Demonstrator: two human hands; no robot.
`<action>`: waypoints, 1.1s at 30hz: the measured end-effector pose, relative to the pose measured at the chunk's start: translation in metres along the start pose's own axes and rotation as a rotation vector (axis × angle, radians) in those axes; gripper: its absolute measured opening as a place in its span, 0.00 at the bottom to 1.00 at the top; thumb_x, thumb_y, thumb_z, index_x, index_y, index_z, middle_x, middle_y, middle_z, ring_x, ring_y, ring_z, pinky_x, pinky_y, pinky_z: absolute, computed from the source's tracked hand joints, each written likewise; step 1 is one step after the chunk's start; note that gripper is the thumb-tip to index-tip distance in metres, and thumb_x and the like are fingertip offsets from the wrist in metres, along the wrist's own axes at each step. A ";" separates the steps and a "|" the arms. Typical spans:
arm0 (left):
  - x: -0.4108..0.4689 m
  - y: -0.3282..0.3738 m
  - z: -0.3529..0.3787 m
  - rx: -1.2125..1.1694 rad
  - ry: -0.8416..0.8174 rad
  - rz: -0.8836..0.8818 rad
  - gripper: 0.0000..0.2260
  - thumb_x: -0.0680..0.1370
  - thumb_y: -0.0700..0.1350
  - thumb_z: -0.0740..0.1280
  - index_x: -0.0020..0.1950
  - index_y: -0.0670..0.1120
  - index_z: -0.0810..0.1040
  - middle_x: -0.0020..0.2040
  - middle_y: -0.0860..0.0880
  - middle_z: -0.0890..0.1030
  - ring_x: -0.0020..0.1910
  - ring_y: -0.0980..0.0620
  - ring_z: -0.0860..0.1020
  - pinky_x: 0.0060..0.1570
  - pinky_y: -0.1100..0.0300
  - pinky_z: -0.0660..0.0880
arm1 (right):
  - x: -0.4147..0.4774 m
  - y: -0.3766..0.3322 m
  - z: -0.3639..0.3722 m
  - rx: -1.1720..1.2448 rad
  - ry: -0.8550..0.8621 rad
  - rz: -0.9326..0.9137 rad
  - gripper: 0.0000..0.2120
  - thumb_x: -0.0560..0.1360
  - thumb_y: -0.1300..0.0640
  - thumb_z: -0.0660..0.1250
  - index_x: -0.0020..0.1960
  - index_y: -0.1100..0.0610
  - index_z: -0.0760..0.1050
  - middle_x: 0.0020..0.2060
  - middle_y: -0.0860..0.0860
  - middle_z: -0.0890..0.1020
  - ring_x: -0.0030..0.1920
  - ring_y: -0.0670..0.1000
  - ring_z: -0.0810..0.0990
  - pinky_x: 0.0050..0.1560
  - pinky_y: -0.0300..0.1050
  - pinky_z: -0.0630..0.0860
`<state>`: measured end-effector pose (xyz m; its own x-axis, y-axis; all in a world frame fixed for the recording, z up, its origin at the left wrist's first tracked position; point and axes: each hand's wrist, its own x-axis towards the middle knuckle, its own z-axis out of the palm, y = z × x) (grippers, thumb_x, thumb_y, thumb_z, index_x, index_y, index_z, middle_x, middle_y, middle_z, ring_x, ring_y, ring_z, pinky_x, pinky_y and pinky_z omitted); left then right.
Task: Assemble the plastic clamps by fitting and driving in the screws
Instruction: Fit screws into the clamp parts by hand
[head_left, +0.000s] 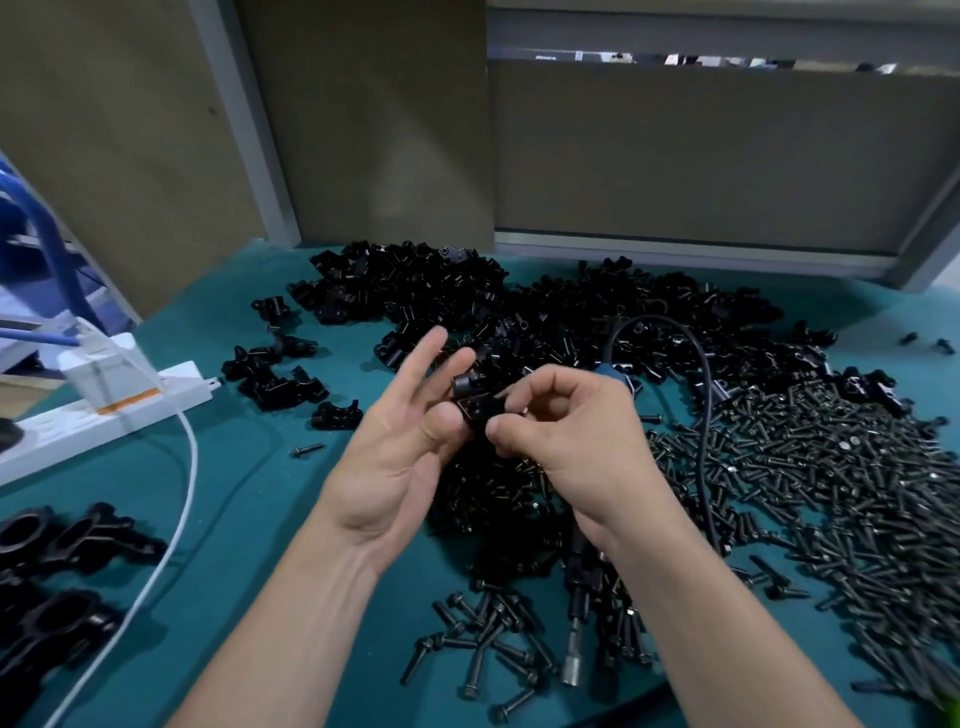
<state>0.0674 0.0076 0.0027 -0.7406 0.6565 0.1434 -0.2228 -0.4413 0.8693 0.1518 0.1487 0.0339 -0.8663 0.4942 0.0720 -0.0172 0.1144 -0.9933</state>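
A black plastic clamp (474, 400) is held above the middle of the green table. My left hand (402, 441) pinches it between thumb and lower fingers, with two fingers stretched out. My right hand (561, 426) grips the clamp's right side with curled fingers; whether it holds a screw there is hidden. A heap of loose clamp halves (545, 306) lies behind the hands. Black screws (841, 478) spread in a wide pile to the right and below. An electric screwdriver (576, 623) lies under my right forearm, tip toward me.
The driver's black cable (701, 415) loops across the screws. A white power strip (104, 410) with a white cord (176, 530) sits at the left. Assembled clamps (57, 571) lie at the lower left. Panels (675, 156) wall the table's far side.
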 end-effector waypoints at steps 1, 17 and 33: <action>0.001 -0.002 0.002 0.085 0.057 0.009 0.33 0.69 0.49 0.80 0.73 0.53 0.76 0.61 0.53 0.85 0.65 0.51 0.81 0.61 0.60 0.79 | 0.000 -0.001 0.001 -0.095 0.048 -0.053 0.12 0.67 0.67 0.79 0.36 0.52 0.81 0.34 0.55 0.85 0.33 0.57 0.82 0.41 0.57 0.83; 0.006 -0.026 0.006 0.462 0.323 -0.003 0.20 0.86 0.38 0.60 0.47 0.58 0.86 0.47 0.49 0.87 0.43 0.54 0.85 0.39 0.61 0.81 | 0.092 -0.005 -0.041 -0.964 0.042 -0.007 0.23 0.78 0.66 0.63 0.68 0.48 0.78 0.56 0.54 0.84 0.48 0.53 0.80 0.48 0.45 0.81; 0.012 -0.024 -0.003 0.736 0.279 -0.042 0.17 0.86 0.44 0.60 0.53 0.66 0.81 0.48 0.63 0.86 0.42 0.60 0.85 0.53 0.43 0.83 | 0.112 0.013 -0.056 -1.267 -0.017 -0.083 0.12 0.81 0.58 0.64 0.64 0.51 0.75 0.37 0.51 0.78 0.42 0.59 0.78 0.46 0.50 0.69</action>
<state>0.0619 0.0245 -0.0175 -0.8941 0.4432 0.0642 0.1508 0.1631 0.9750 0.0826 0.2538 0.0339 -0.8922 0.4357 0.1190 0.4076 0.8902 -0.2034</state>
